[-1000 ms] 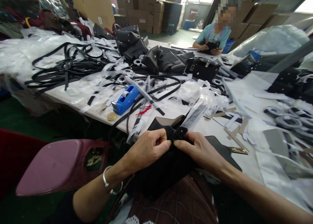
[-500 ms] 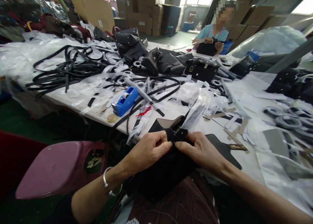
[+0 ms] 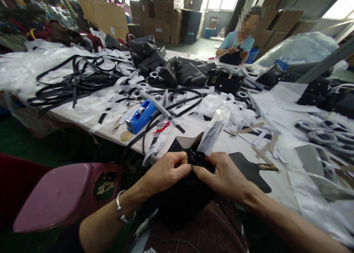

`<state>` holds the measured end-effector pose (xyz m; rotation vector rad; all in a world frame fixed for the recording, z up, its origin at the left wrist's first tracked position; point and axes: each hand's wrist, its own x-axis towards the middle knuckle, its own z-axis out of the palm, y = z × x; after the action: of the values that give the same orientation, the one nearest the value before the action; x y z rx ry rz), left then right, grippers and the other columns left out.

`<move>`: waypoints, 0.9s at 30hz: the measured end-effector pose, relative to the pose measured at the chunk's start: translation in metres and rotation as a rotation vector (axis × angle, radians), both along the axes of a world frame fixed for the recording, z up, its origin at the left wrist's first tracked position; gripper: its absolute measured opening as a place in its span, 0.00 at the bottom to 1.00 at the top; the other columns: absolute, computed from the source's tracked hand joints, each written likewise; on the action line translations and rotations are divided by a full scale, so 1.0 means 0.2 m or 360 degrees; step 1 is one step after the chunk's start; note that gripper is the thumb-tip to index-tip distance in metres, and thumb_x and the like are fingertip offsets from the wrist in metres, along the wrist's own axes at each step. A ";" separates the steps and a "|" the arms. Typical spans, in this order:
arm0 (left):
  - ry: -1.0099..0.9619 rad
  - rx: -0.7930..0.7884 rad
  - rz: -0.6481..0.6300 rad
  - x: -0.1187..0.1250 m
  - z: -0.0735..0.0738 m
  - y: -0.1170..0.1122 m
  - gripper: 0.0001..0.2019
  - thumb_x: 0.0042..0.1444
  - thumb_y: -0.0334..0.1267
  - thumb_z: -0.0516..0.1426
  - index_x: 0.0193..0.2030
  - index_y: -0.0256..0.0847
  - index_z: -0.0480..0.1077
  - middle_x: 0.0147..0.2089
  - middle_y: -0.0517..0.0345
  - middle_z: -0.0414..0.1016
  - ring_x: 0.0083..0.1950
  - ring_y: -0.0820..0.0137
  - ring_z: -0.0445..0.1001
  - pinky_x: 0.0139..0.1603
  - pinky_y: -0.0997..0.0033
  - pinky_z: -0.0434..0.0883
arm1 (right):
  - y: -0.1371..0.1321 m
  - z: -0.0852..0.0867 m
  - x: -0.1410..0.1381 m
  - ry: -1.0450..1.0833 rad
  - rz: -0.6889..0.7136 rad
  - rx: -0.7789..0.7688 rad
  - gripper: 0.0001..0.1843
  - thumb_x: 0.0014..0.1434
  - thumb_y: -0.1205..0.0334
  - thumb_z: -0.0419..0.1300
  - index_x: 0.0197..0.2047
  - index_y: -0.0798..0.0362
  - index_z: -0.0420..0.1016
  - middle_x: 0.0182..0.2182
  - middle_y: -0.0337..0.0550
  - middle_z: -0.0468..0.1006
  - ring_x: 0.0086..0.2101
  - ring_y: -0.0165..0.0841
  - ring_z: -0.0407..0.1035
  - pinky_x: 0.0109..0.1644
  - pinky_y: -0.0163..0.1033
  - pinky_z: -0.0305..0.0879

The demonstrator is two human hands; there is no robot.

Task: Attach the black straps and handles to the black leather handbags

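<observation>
A black handbag rests on my lap against the table's front edge. My left hand pinches its upper edge, thumb and fingers pressed together. Close beside it, my right hand grips the same edge, the two thumbs almost touching. Between the hands is a short black strap piece; its exact fastening is too dark to make out. A handle wrapped in clear plastic sticks up behind them. To the right, a black flap with a gold metal plate lies on the table.
On the table are a blue tape dispenser, a yellow tape roll, red-handled snips, coiled black straps and other black bags. A pink stool stands at left. Across the table a person handles a dark piece.
Both hands keep hold of the bag's edge and have shifted slightly left and down in view. The plastic-wrapped handle has moved a little left. The camera view has shifted slightly.
</observation>
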<state>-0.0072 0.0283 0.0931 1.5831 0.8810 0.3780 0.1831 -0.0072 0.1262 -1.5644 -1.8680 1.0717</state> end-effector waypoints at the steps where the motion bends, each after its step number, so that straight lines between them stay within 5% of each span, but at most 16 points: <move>1: 0.0014 0.0029 -0.0004 0.00 0.00 0.00 0.13 0.59 0.43 0.54 0.27 0.40 0.58 0.26 0.67 0.56 0.28 0.76 0.56 0.27 0.76 0.55 | 0.01 0.01 0.00 0.0019 0.0014 -0.0035 0.12 0.55 0.62 0.57 0.21 0.54 0.65 0.19 0.35 0.65 0.21 0.26 0.57 0.24 0.32 0.49; 4: 0.0121 0.0271 0.0103 -0.01 0.04 0.01 0.12 0.58 0.44 0.56 0.30 0.40 0.60 0.28 0.65 0.62 0.30 0.73 0.62 0.30 0.75 0.61 | 0.02 0.03 0.00 0.0143 0.0014 -0.0144 0.10 0.56 0.61 0.56 0.25 0.55 0.69 0.21 0.35 0.67 0.23 0.27 0.58 0.24 0.32 0.51; 7: 0.0165 0.0662 0.0307 -0.02 0.09 0.04 0.10 0.53 0.38 0.59 0.41 0.41 0.66 0.44 0.56 0.72 0.46 0.64 0.70 0.49 0.66 0.68 | 0.03 0.03 -0.02 0.0229 -0.0014 -0.0191 0.10 0.58 0.60 0.55 0.28 0.55 0.71 0.22 0.35 0.68 0.24 0.27 0.59 0.24 0.31 0.51; 10: 0.0094 0.0678 0.0080 -0.05 0.15 0.08 0.19 0.53 0.34 0.58 0.53 0.43 0.66 0.56 0.52 0.70 0.58 0.60 0.67 0.62 0.60 0.63 | 0.04 0.05 -0.02 0.0137 0.0040 -0.0111 0.13 0.60 0.58 0.55 0.28 0.56 0.73 0.23 0.37 0.72 0.24 0.28 0.62 0.25 0.31 0.52; 12: 0.0095 0.0590 -0.0066 -0.08 0.17 0.12 0.18 0.53 0.34 0.58 0.52 0.44 0.68 0.52 0.55 0.73 0.54 0.62 0.70 0.59 0.63 0.65 | 0.04 0.10 0.01 0.0015 0.0130 -0.0001 0.14 0.60 0.53 0.59 0.31 0.55 0.77 0.26 0.39 0.75 0.26 0.29 0.65 0.27 0.32 0.54; 15: 0.0107 0.0495 0.0005 -0.13 0.17 0.15 0.09 0.55 0.36 0.59 0.43 0.43 0.71 0.44 0.59 0.74 0.48 0.65 0.71 0.51 0.69 0.67 | 0.03 0.22 0.13 -0.0031 0.0161 0.0100 0.14 0.59 0.49 0.62 0.35 0.52 0.80 0.28 0.40 0.79 0.29 0.31 0.69 0.31 0.32 0.59; 17: 0.0028 0.0307 0.0082 -0.15 0.14 0.17 0.07 0.57 0.42 0.59 0.39 0.41 0.70 0.39 0.59 0.72 0.41 0.68 0.70 0.43 0.72 0.68 | 0.01 0.30 0.26 0.0115 -0.0047 0.0195 0.14 0.59 0.49 0.62 0.36 0.51 0.81 0.30 0.41 0.80 0.31 0.32 0.72 0.34 0.34 0.63; 20: -0.0255 -0.0016 0.0228 -0.16 0.08 0.18 0.13 0.59 0.49 0.59 0.34 0.40 0.68 0.33 0.61 0.67 0.32 0.72 0.66 0.33 0.75 0.66 | -0.04 0.34 0.45 0.0394 -0.0667 0.0544 0.15 0.57 0.47 0.64 0.35 0.51 0.80 0.31 0.43 0.80 0.33 0.36 0.73 0.39 0.38 0.68; 24: -0.0585 -0.0250 0.0634 -0.14 0.03 0.19 0.16 0.53 0.51 0.64 0.34 0.42 0.67 0.31 0.65 0.66 0.29 0.75 0.64 0.29 0.78 0.64 | -0.13 0.18 0.61 0.0389 -0.1297 0.0852 0.16 0.56 0.45 0.65 0.35 0.50 0.76 0.30 0.42 0.78 0.34 0.36 0.72 0.43 0.41 0.69; 27: -0.0638 -0.0243 0.0789 -0.08 0.03 0.21 0.17 0.51 0.52 0.65 0.36 0.44 0.67 0.33 0.65 0.70 0.30 0.72 0.68 0.30 0.76 0.67 | -0.17 -0.03 0.59 0.0440 -0.1156 0.0433 0.20 0.55 0.46 0.66 0.42 0.53 0.76 0.35 0.46 0.79 0.38 0.39 0.73 0.46 0.45 0.69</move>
<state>-0.0230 0.0712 0.0989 1.0818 0.9522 0.9222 0.3005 -0.0406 0.1205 -1.6280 -1.0605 0.6252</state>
